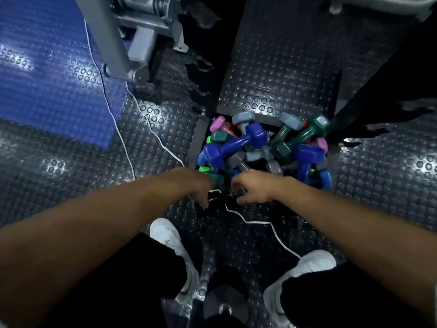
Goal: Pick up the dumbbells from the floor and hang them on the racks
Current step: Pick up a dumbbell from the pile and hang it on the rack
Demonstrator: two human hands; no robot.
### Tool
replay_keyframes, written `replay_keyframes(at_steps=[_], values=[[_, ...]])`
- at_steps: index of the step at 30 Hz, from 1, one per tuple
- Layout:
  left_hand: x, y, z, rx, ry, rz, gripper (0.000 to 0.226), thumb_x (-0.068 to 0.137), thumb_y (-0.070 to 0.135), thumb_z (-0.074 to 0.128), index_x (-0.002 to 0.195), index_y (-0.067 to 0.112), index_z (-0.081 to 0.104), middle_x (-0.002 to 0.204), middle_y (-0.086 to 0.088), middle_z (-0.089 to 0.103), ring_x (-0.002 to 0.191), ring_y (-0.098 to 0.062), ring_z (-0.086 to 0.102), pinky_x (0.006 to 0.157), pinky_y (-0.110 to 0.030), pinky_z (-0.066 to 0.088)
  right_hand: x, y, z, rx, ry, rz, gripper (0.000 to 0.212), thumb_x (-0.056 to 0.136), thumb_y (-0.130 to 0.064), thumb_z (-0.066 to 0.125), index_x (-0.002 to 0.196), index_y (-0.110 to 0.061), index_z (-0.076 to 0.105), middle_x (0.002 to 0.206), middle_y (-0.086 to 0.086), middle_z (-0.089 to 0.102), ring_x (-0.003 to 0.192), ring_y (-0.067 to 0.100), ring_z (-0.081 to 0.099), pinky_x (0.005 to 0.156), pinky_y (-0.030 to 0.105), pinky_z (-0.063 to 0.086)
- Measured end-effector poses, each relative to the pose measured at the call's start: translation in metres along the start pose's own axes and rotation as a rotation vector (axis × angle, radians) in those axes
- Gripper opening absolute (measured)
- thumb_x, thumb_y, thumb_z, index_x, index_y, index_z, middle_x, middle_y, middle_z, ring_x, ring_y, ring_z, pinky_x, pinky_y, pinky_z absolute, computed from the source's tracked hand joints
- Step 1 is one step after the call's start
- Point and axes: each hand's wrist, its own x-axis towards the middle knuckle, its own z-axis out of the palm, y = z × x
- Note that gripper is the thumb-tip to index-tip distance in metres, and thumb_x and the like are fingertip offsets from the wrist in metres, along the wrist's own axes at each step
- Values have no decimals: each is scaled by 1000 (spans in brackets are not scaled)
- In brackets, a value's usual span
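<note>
A pile of coloured dumbbells (pixel 262 147) lies on the studded black floor mat: blue, green, grey, pink and purple ones, heaped over each other. At the pile's near edge a small black dumbbell (pixel 222 197) lies low on the floor. My left hand (pixel 194 184) curls over its left end, fingers pointing down. My right hand (pixel 254 189) closes around its right end, where a dark hex head (pixel 241 192) shows. A large blue dumbbell (pixel 234 144) sits on top of the pile just beyond both hands. No rack shows in this view.
A white cable (pixel 151 129) runs across the floor past the pile and between my white shoes (pixel 172 242). A grey machine frame (pixel 113 43) stands at the upper left beside a blue mat (pixel 47 74). A dark post (pixel 369 95) rises right of the pile.
</note>
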Motion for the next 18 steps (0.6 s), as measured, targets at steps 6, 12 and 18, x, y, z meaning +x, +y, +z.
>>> replay_keyframes(at_steps=[6,12,18], values=[[50,18,14,65,-176,-60,53,98,53,69,138,18,64,132,-4,66,106,-25,59,88,-36,47,49,14,43,-109,-61,-5,48,89,-39,77,131,-23,62,128,3,59,117,26,62,92,41,55],[106,23,67,-53,-247,-170,83,79,70,76,146,24,59,136,-3,67,122,-32,66,108,-47,53,82,16,76,-209,-9,-56,54,87,-38,77,135,-21,59,131,5,59,124,31,61,98,43,55],[125,25,98,-106,-273,-284,127,72,75,76,169,28,8,166,-8,38,147,-42,45,116,-67,40,91,24,92,-244,68,-59,46,86,-39,73,126,-20,63,124,7,65,117,33,64,94,40,53]])
